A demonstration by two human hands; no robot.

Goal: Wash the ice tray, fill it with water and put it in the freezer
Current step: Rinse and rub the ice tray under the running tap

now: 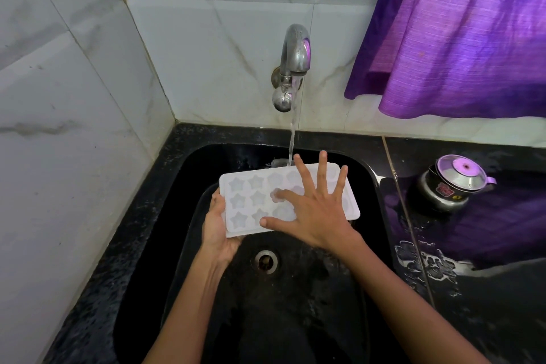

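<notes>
A white ice tray with star-shaped moulds is held level over the black sink. My left hand grips its near left corner from below. My right hand lies flat on top of the tray with fingers spread, the index fingertip in one of the middle moulds. Water runs from the steel tap in a thin stream and falls at the tray's far edge, just beside my right fingertips.
The drain lies in the sink floor below the tray. A small steel pot with a lid stands on the wet black counter to the right. A purple curtain hangs above it. White tiled walls close the left and back.
</notes>
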